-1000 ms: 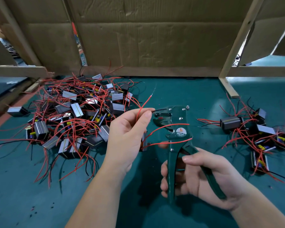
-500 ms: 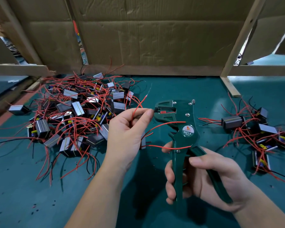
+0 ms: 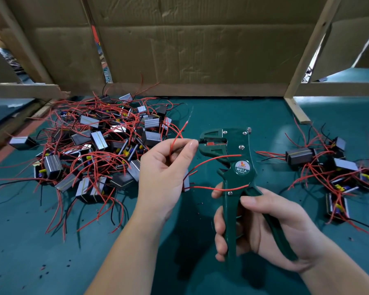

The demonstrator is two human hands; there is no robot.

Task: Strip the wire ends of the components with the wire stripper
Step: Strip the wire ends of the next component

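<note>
Above the green mat (image 3: 30,241), a black wire (image 3: 182,147) is pinched by the left hand (image 3: 164,177) at the stripper's mouth; the wire stripper (image 3: 234,167) is gripped upright by the right hand (image 3: 262,228); open mat is seen between both piles.

The dark green wire stripper (image 3: 242,158) has a smooth, semi-glossy finish with shiny round metal rivets (image 3: 241,147). The small block-shaped components (image 3: 98,140) show bright, reflective metal faces among smooth red plastic-sheathed wires (image 3: 213,158). The teal surface (image 3: 232,111) looks matt, the brown cardboard wall (image 3: 190,50) is dull and creased, and the pale wooden battens (image 3: 311,45) are bare and unpainted.
</note>
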